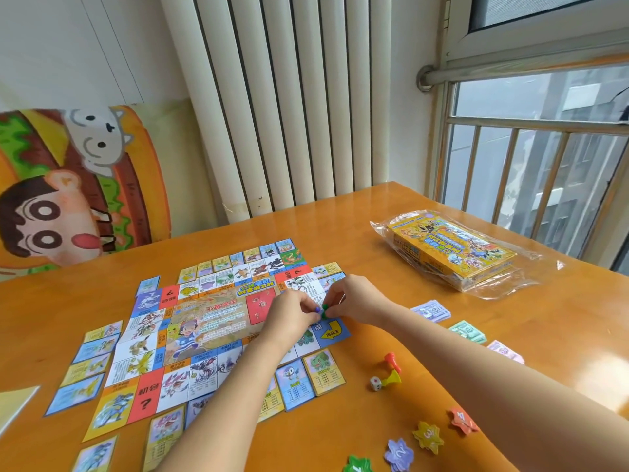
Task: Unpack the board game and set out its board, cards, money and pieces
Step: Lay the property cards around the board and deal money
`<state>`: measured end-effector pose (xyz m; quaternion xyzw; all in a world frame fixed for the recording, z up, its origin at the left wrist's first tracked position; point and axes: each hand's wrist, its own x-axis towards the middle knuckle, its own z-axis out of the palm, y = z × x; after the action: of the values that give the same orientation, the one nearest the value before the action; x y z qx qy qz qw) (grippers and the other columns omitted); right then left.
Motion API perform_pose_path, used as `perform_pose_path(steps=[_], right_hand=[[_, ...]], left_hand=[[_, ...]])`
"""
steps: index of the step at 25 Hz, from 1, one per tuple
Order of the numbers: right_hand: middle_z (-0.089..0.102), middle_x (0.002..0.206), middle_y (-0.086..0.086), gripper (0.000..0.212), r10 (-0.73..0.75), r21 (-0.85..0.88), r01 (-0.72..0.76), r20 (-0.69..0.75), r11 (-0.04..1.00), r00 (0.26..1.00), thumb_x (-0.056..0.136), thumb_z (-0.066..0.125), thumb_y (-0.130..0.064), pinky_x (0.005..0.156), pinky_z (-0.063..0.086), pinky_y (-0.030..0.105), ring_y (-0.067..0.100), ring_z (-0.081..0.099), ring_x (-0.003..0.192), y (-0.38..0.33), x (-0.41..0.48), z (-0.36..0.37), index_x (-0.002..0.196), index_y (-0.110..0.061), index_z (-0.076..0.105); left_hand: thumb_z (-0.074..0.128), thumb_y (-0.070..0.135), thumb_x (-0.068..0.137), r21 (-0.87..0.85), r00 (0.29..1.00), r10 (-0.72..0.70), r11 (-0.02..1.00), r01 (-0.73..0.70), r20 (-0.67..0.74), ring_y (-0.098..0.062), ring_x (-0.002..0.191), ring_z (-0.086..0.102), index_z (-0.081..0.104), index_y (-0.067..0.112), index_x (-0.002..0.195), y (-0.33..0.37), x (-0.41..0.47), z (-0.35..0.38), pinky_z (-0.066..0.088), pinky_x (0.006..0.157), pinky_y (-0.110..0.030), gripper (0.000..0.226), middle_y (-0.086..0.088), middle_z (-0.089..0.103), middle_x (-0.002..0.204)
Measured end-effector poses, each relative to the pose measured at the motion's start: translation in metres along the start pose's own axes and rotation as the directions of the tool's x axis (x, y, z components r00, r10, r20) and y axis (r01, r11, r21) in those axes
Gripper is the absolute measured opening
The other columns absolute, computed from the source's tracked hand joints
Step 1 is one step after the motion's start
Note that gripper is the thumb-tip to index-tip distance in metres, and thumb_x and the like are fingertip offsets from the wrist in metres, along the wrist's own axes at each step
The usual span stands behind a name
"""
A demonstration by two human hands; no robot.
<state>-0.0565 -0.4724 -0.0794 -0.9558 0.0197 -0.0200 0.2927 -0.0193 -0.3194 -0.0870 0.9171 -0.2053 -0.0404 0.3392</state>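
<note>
**Inspector:** State of the hands?

**Assessor:** Both are closed to a pinch, fingertips nearly meeting over the right end of the board (204,321). The left hand (292,313) pinches a small blue piece (318,309). The right hand (354,301) pinches a green piece (325,309). Whether the two pieces touch cannot be told.

**Inspector:** What lies under the grip?

**Assessor:** The arrow square (332,330), blue with a yellow arrow, lies just nearer the person than the fingertips. Whether either piece rests on the board cannot be told.

**Inspector:** Obstructions?

**Assessor:** The left forearm crosses the near edge of the board and covers part of the cards (323,371) laid round it. The right forearm runs over bare table (374,216).

**Inspector:** Surroundings?

**Assessor:** Right of the grip and nearer the person lie a red pawn (391,361) and a yellow pawn (391,379), both tipped over. A white die (375,383) sits just beside the yellow one. Further right are three money stacks (468,332). Nearest the person lie four numbered tokens (428,436). Beyond the grip to the right, well apart, stands the yellow box (452,250) in clear wrap.
</note>
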Motion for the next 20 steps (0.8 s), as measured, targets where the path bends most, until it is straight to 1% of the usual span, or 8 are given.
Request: perform_pose_path(steps=[3,5,8,12,13,15,17,20], right_hand=[[0.07,0.1,0.003,0.02,-0.004,-0.006,0.005,0.005,1.0,1.0,0.079,0.076,-0.02,0.059,0.04,0.013,0.009,0.056,0.08,0.0,-0.001,0.001,0.098,-0.012,0.072],[0.07,0.101,0.002,0.023,-0.003,-0.007,0.003,0.011,1.0,1.0,0.08,0.075,-0.021,0.063,0.042,0.015,0.009,0.057,0.081,0.0,-0.004,-0.004,0.101,-0.013,0.072],[0.07,0.101,0.001,0.023,-0.021,-0.042,0.021,0.015,0.999,1.0,0.081,0.073,-0.017,0.06,0.039,0.008,0.007,0.057,0.08,0.002,-0.01,-0.023,0.103,-0.014,0.072],[0.07,0.094,-0.005,0.022,-0.059,-0.098,0.076,0.171,0.992,0.983,0.083,0.067,-0.008,0.063,0.041,0.006,0.002,0.059,0.077,0.005,-0.036,-0.055,0.102,-0.018,0.073],[0.07,0.095,-0.007,0.026,-0.064,-0.116,0.089,0.202,0.989,0.977,0.083,0.064,-0.004,0.067,0.045,0.009,0.003,0.061,0.079,0.007,-0.045,-0.06,0.102,-0.019,0.073],[0.07,0.1,-0.008,0.037,-0.06,-0.159,0.098,0.229,0.982,0.971,0.08,0.055,0.003,0.078,0.054,0.026,0.01,0.065,0.087,0.011,-0.063,-0.066,0.1,-0.023,0.072],[0.069,0.103,-0.008,0.049,-0.067,-0.205,0.118,0.238,0.972,0.969,0.077,0.045,0.007,0.08,0.056,0.033,0.013,0.066,0.092,0.014,-0.079,-0.069,0.101,-0.027,0.071],[0.065,0.109,-0.008,0.052,-0.08,-0.27,0.162,0.289,0.949,0.954,0.077,0.047,0.008,0.076,0.048,0.021,0.007,0.06,0.096,0.013,-0.097,-0.07,0.11,-0.026,0.068]], left_hand=[[0.073,0.012,0.081,0.003,1.0,-0.006,1.0,0.006,0.005,-0.013,0.076,0.06,0.069,0.014,0.087,0.001,-0.002,0.0,0.041,0.058,-0.016,0.007,0.0,0.067,0.085],[0.072,0.012,0.082,0.009,1.0,-0.009,1.0,0.009,0.008,-0.015,0.081,0.061,0.068,0.014,0.093,0.002,-0.004,-0.003,0.044,0.064,-0.02,0.012,-0.001,0.067,0.091],[0.069,0.012,0.084,0.027,1.0,0.011,1.0,-0.01,-0.014,-0.015,0.086,0.061,0.065,0.014,0.1,0.007,-0.011,-0.015,0.043,0.065,-0.02,0.016,-0.001,0.067,0.096],[0.07,0.017,0.083,0.021,0.99,0.125,0.992,-0.127,0.07,-0.002,0.069,0.057,0.065,0.02,0.091,0.029,-0.04,-0.021,0.038,0.054,-0.01,0.009,0.007,0.066,0.087],[0.07,0.019,0.083,0.009,0.98,0.155,0.987,-0.158,0.127,0.001,0.065,0.054,0.066,0.02,0.091,0.036,-0.051,-0.018,0.037,0.051,-0.007,0.009,0.009,0.065,0.086],[0.071,0.023,0.082,-0.01,0.957,0.197,0.98,-0.199,0.214,0.003,0.062,0.052,0.067,0.021,0.092,0.047,-0.069,-0.01,0.036,0.049,-0.006,0.011,0.011,0.063,0.085],[0.073,0.029,0.081,-0.006,0.94,0.23,0.972,-0.236,0.25,0.004,0.068,0.054,0.067,0.024,0.094,0.054,-0.081,0.0,0.038,0.056,-0.006,0.016,0.013,0.062,0.083],[0.076,0.033,0.076,0.014,0.931,0.23,0.97,-0.244,0.284,-0.003,0.083,0.059,0.067,0.023,0.099,0.059,-0.091,0.014,0.045,0.071,-0.014,0.026,0.012,0.063,0.087]])
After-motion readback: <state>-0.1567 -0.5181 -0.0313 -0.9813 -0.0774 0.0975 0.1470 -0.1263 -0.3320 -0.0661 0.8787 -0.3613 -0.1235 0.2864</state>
